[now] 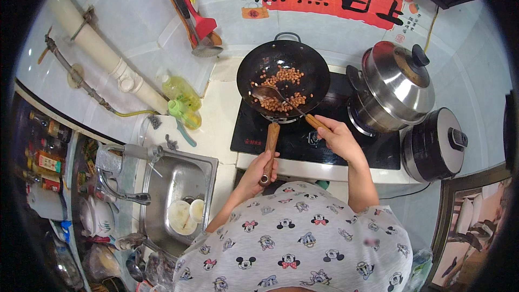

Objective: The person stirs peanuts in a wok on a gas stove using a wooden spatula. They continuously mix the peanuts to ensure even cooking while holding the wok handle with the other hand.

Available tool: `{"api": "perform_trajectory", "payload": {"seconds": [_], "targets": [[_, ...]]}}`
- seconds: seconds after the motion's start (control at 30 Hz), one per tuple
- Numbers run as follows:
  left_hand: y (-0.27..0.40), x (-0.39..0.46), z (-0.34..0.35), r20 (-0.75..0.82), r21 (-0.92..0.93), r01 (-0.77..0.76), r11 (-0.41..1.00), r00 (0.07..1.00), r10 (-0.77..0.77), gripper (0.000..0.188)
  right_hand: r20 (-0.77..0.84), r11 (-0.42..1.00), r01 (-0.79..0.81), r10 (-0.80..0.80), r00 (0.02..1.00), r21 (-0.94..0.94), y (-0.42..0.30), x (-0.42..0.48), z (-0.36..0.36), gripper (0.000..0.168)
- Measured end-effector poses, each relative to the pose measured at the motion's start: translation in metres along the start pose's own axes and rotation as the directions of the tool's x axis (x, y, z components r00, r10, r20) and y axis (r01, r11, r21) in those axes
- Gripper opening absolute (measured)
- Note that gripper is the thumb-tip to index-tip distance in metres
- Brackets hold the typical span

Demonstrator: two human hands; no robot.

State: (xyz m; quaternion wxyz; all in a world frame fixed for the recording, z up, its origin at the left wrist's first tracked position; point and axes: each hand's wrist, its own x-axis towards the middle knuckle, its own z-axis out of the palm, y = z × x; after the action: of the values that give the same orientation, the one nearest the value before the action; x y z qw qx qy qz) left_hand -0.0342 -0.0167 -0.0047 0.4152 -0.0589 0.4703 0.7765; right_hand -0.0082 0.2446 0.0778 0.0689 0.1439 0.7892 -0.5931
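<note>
A black wok [316, 63] rests on the left burner of a black glass gas hob [253, 129]. My left hand [258, 172] is closed around the wok's wooden handle [272, 140]. In my right hand [338, 136] is the wooden grip of a metal spatula or ladle [265, 91], its head down in the wok's left part. Peanuts [286, 75], reddish brown, lie in the wok in two loose patches, one toward the back and one toward the front, beside and under the metal head. Whether that head holds any peanuts is hard to tell.
Right of the wok stand a lidded steel pot [399, 89] and an electric cooker [436, 144]. A steel sink [162, 182] with dishes [180, 217] lies at left, an oil bottle [178, 89] behind it. Utensils [198, 20] hang on the wall; shelves with bottles line the far left.
</note>
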Motion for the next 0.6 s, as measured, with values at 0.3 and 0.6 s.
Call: {"api": "perform_trajectory", "payload": {"seconds": [0.3, 0.6], "targets": [[0.000, -0.003, 0.006, -0.036, 0.003, -0.009, 1.000, 0.999, 0.009, 0.039, -0.388, 0.863, 0.178, -0.385, 0.838, -0.473, 0.015, 0.047, 0.018, 0.040], [0.001, 0.000, 0.004, 0.016, -0.003, -0.018, 1.000, 1.000, 0.018, 0.039, -0.292, 0.913, 0.177, -0.294, 0.910, -0.367, 0.028, 0.029, -0.013, 0.043]]}}
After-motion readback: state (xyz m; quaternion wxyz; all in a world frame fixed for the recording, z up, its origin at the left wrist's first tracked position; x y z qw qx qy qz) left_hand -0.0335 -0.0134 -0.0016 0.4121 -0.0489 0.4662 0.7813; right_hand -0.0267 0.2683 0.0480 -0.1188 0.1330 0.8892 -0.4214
